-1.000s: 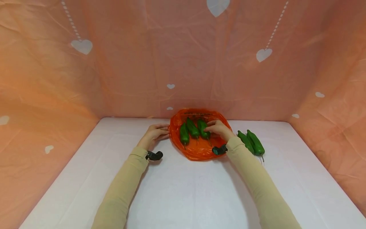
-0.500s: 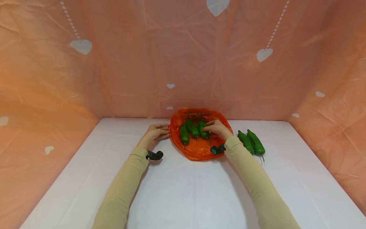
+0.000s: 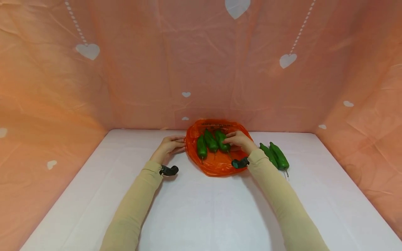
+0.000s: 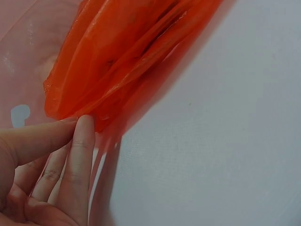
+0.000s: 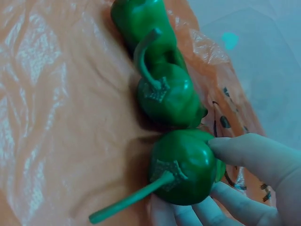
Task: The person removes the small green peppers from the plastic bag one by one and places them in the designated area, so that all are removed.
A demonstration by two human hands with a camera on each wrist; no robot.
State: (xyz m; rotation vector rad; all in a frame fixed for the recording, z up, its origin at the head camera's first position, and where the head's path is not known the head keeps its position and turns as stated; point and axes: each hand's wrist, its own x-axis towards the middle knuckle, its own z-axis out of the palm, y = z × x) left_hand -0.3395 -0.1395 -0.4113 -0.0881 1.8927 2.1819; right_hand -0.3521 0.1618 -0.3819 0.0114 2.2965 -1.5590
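Note:
An orange-red plastic bag [image 3: 216,167] lies spread on the table, dark print near its far edge. Three green peppers rest side by side on it: a left pepper [image 3: 201,148], a middle pepper [image 3: 211,141] and a right pepper [image 3: 221,139]. My left hand [image 3: 171,146] pinches the bag's gathered left edge between thumb and finger, plain in the left wrist view beside the bag's folds [image 4: 127,52]. My right hand [image 3: 240,141] holds the right pepper, thumb on one side and fingers round the other; its stem [image 5: 131,197] points away from the palm in the right wrist view.
Two more green peppers [image 3: 279,157] lie on the white table [image 3: 194,209] just right of the bag, partly behind the right sleeve [image 3: 276,191]. An orange cloth with white hearts [image 3: 141,69] walls the table at the back and both sides.
Both hands keep their places, the left at the bag's edge and the right at the right pepper. The right pepper has shifted very slightly to the left; the whole view drifts a little.

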